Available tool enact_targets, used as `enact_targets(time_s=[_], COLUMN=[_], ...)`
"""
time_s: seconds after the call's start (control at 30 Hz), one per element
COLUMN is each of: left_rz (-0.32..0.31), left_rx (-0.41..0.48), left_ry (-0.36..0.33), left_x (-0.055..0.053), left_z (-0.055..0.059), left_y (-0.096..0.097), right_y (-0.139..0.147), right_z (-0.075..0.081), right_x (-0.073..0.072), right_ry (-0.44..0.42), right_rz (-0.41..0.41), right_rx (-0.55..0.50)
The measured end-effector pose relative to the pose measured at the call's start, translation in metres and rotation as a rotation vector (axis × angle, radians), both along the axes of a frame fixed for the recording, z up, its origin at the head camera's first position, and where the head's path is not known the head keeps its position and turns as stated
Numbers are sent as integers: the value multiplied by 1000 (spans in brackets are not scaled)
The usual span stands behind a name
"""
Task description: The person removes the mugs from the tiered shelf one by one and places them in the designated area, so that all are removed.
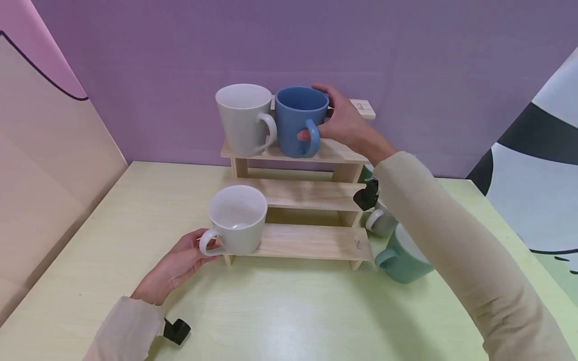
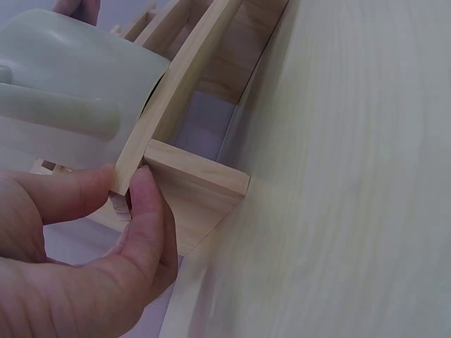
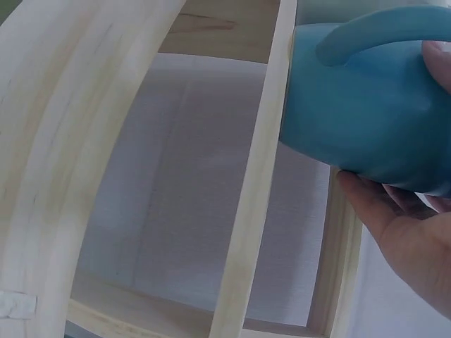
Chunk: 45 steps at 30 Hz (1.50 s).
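A stepped wooden shelf (image 1: 311,195) stands on the table. On its upper tier my right hand (image 1: 347,118) grips a blue mug (image 1: 291,123), with the thumb by the handle and the fingers around the far side. The mug's base meets the board in the right wrist view. A tall white mug (image 1: 244,123) stands just left of it. At the lowest tier, my left hand (image 1: 182,263) pinches the board's left end between thumb and fingers, as the left wrist view shows. Beside that hand, a white mug (image 1: 239,225) sits on the same board, its handle turned toward the fingers.
Right of the shelf, a teal mug (image 1: 404,258) and a white mug (image 1: 381,220) lie or stand on the table (image 1: 271,321), partly behind the right sleeve (image 1: 451,240). A bit of a green thing (image 1: 366,173) shows farther back. A purple backdrop (image 1: 406,60) rises behind.
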State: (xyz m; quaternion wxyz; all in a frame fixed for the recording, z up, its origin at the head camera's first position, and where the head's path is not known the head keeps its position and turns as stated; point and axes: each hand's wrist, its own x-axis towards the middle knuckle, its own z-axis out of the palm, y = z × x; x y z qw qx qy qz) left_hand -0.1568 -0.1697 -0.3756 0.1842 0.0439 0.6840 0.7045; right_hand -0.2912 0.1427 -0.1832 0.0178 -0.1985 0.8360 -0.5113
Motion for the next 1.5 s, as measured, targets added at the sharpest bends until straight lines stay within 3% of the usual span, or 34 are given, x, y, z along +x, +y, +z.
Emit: enact_targets(time_s=[0.63, 1.5], left_rz=[-8, -10], left_rx=[-26, 19], left_ry=[-6, 10], left_x=[-3, -8], left_z=[-1, -7], left_y=[1, -8], right_y=[23, 81], right_z=[-3, -8], right_x=[9, 20], right_ry=[88, 92], right_rz=[-65, -214], right_rx=[79, 161])
